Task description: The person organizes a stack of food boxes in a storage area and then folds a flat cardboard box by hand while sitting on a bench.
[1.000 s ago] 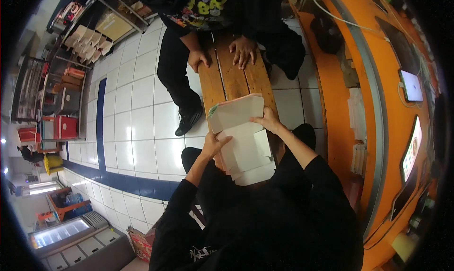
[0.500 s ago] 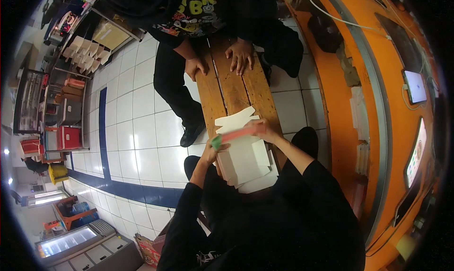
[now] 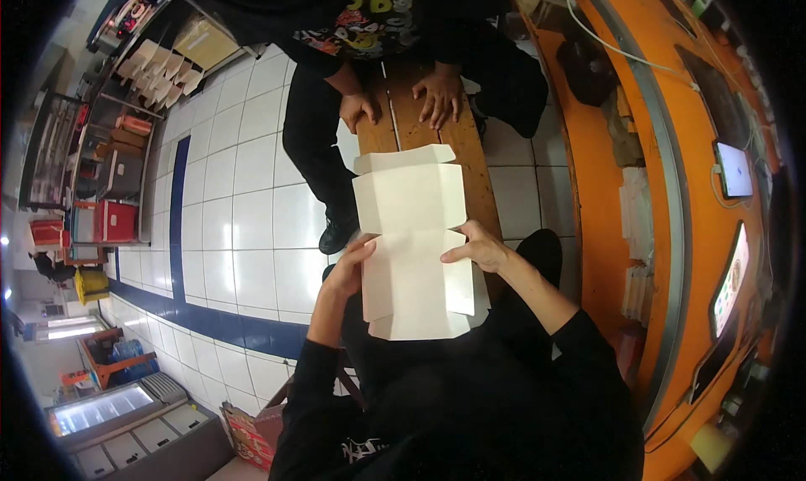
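Observation:
A flat-opened white cardboard box [image 3: 409, 263], with creases and side flaps, spreads over the near end of a wooden bench [image 3: 472, 158]. My left hand [image 3: 346, 267] grips its left side edge, thumb on top and the other fingers mostly hidden. From the right, my right hand [image 3: 477, 249] is closed on the opposite edge, its thumb lying on the white inner face. A further white card edge [image 3: 482, 292] shows under the box's right side; I cannot tell whether it is a separate piece.
Across the bench sits another person, whose two hands [image 3: 439, 96] rest on its far end. An orange counter [image 3: 600, 254] with stacked white cardboard [image 3: 635, 221] runs along the right. Shelving with a red box [image 3: 120, 222] stands at the left on the tiled floor [image 3: 248, 221].
A blurred red and green piece held edge-on between my hands is gone from view. Now the white inner face of the opened box shows, and my hands are on its sides.

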Available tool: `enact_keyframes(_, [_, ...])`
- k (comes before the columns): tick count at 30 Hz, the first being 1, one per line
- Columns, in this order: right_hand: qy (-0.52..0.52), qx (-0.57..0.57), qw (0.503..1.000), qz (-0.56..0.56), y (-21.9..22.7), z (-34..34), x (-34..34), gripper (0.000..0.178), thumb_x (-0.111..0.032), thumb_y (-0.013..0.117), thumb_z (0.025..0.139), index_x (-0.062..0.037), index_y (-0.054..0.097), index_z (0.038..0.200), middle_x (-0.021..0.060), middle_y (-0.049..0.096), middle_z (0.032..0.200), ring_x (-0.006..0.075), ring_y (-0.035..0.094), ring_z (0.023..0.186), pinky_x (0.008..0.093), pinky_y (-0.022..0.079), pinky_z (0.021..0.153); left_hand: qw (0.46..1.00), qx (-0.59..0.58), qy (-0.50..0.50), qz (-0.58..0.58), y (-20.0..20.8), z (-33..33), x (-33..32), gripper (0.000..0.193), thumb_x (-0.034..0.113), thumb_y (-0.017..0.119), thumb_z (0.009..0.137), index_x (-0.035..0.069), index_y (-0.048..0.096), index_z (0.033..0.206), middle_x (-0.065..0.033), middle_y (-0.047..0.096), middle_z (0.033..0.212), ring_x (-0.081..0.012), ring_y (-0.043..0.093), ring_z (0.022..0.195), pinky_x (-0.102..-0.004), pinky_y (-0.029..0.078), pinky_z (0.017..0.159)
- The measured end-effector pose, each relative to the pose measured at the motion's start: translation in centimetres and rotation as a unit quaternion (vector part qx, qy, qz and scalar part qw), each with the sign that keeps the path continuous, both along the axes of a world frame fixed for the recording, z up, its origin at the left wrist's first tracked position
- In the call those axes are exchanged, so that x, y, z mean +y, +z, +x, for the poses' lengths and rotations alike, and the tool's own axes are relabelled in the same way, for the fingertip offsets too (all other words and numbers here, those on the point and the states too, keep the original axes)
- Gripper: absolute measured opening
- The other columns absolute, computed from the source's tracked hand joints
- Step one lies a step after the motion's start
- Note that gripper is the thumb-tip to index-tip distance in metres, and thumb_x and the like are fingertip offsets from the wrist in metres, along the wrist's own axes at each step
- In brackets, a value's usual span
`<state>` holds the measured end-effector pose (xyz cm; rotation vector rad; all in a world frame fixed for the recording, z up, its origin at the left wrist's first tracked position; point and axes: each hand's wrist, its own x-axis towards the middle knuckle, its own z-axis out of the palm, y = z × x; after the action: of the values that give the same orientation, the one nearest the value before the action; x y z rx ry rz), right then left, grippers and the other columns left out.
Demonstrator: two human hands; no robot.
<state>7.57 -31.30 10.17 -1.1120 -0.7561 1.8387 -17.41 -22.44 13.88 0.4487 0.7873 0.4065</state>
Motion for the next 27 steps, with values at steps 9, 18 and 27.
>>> enact_keyframes(9, [0.04,0.011,0.999,-0.011,2.8,-8.9,-6.8,0.055,-0.003,0.074,0.063,0.0058,0.052,0.113,0.0091,0.059,0.104,0.0173,0.056,0.096,0.03,0.045,0.084,0.962,0.233,-0.011,0.138,2.7,-8.5,-12.2,0.047,0.003,0.07,0.073,-0.002,0.05,0.116,-0.0105,0.061,0.102,-0.0184,0.059,0.094,-0.0317,0.048,0.082])
enact_keyframes(18, [0.101,-0.021,0.99,0.091,-1.9,-11.6,-9.8,0.041,-0.004,0.069,0.069,0.0035,0.057,0.107,0.0131,0.06,0.101,0.0179,0.057,0.093,0.0295,0.045,0.086,0.931,0.264,-0.032,0.252,-1.3,-13.5,-18.0,0.038,0.009,0.07,0.077,0.002,0.055,0.111,-0.0092,0.063,0.097,-0.0167,0.061,0.086,-0.03,0.05,0.076])
enact_keyframes(27, [0.151,0.096,0.977,0.118,-2.8,-11.9,-10.8,0.013,-0.013,0.068,0.078,-0.0005,0.067,0.083,0.0204,0.062,0.102,0.0219,0.061,0.094,0.0341,0.049,0.084,0.935,0.081,-0.096,0.33,-2.0,-13.9,-17.8,0.021,0.006,0.07,0.076,-0.002,0.061,0.094,-0.0164,0.061,0.105,-0.0227,0.058,0.105,-0.0321,0.046,0.09])
